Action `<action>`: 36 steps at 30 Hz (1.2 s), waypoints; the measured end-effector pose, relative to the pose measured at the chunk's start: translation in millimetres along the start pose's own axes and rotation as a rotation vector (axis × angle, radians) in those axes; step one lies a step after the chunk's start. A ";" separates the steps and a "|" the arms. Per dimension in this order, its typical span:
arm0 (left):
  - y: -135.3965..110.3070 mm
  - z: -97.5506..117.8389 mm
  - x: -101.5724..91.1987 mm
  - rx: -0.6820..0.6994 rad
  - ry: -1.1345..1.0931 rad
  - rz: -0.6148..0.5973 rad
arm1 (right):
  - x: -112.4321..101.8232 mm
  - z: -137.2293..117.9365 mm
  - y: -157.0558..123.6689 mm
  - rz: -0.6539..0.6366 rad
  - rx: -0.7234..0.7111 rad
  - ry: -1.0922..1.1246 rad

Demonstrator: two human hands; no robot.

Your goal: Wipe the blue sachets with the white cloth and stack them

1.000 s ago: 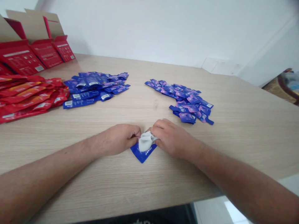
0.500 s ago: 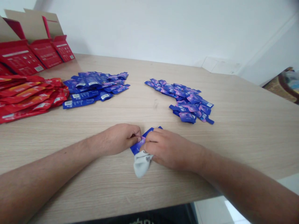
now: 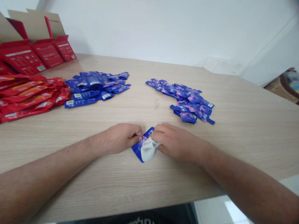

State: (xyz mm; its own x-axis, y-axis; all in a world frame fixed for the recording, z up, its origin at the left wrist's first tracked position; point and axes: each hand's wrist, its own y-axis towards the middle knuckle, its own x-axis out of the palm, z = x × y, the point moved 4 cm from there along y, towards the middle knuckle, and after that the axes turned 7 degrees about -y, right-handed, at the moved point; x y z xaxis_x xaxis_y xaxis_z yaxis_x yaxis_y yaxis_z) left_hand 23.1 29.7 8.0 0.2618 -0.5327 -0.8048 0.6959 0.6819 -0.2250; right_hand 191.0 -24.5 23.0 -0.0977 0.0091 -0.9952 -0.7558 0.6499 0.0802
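Head view: both hands worked at approx 6 o'clock on the pale wood-grain bench (image 3: 235,140), close together but not touching. The left hand (image 3: 119,138) had its fingers (image 3: 138,133) curled inward, apparently pinching the upper edge of a blue sachet (image 3: 138,148), though the exact grip was partly hidden. The right hand (image 3: 177,142) was curled over the end of a crumpled white cloth (image 3: 149,150), pressing it against the sachet. The sachet lay flat and tilted on the bench btw the hands, w/ the cloth covering its middle. Step in hand looked like handling this one sachet w/ the cloth, away from the stacks. Next move called for shifting the cloth, as it hid most of the face. Loose blue-purple sachets (image 3: 95,87) lay at 11 o'clock, more (image 3: 187,101) at 1 o'clock, red sachets (image 3: 29,96) at 10 o'clock, and open red cartons (image 3: 39,53) beyond them.
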 end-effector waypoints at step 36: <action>0.1 -0.6 -0.2 -0.007 -0.010 0.010 | -0.8 4.2 1.7 0.073 0.087 -0.030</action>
State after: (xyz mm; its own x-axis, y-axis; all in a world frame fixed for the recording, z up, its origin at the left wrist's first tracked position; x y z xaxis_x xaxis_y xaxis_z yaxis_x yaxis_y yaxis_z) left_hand 22.7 30.2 7.8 0.2754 -0.5304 -0.8017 0.6885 0.6909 -0.2205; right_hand 192.6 -20.3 23.7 -0.1299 0.0804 -0.9883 -0.6885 0.7099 0.1483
